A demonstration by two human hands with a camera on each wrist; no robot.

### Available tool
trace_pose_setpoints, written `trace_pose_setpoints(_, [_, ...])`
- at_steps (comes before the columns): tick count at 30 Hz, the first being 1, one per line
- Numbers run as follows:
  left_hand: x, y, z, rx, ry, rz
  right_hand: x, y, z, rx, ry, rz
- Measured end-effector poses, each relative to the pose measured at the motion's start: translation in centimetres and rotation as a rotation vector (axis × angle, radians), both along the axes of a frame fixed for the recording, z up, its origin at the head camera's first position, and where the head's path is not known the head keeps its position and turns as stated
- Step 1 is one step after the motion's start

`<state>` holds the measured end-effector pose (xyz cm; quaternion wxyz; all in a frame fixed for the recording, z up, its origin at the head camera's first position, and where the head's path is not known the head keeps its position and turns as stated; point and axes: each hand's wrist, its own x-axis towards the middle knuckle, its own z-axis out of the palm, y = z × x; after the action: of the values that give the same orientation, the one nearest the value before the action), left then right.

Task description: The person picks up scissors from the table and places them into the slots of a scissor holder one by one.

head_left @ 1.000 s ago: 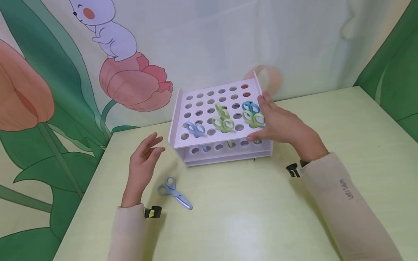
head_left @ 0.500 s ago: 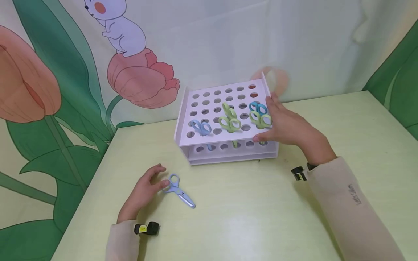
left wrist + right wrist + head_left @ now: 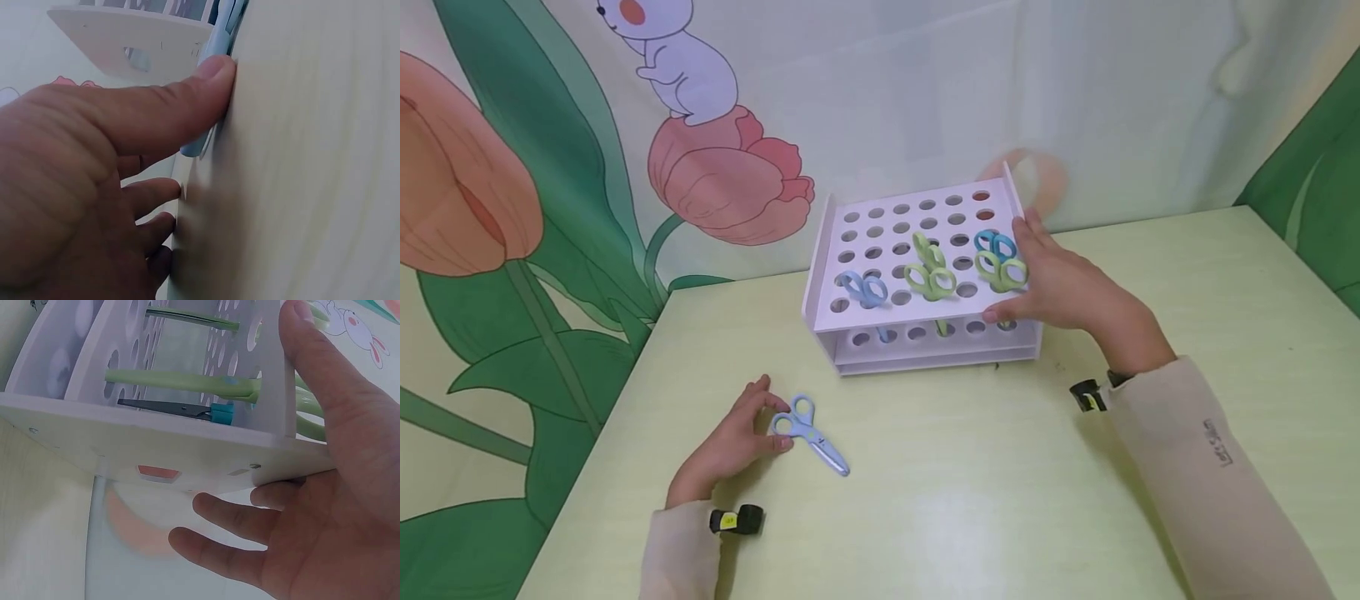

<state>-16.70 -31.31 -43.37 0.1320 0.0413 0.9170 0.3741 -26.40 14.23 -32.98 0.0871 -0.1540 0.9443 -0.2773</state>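
Observation:
Light-blue scissors (image 3: 815, 437) lie on the table with their blades toward the front right. My left hand (image 3: 730, 450) is low at the handle loops, thumb and index finger on either side of them. In the left wrist view the thumb (image 3: 187, 103) overlaps the blue handle (image 3: 215, 47). My right hand (image 3: 1075, 292) holds the right end of a white rack (image 3: 891, 315), its thumb at the front edge and its fingers along the side panel. Blue scissors (image 3: 865, 289), green scissors (image 3: 931, 283) and teal scissors (image 3: 996, 244) stand handles-up in the rack's holes.
The pale green table (image 3: 955, 483) carries the rack near its back edge. Behind it hangs a printed cloth (image 3: 895, 100) with tulips and a white animal. A second perforated shelf (image 3: 917, 333) lies under the rack's top plate.
My left hand has come down from beside the rack to the light-blue scissors, its thumb and index finger closing around the loops. My right hand stays at the rack.

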Motion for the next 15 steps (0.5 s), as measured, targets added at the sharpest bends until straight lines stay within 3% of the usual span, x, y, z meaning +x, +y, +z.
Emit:
trace_pose_setpoints(8, [-0.23,0.42,-0.25,-0.017,0.008,0.056,-0.15,0.24,-0.19,-0.018,0.003,-0.011])
trace_pose_setpoints(15, [0.02,0.32,-0.25,0.093,0.079,0.123,0.0,0.15,-0.12,-0.016,0.009,-0.014])
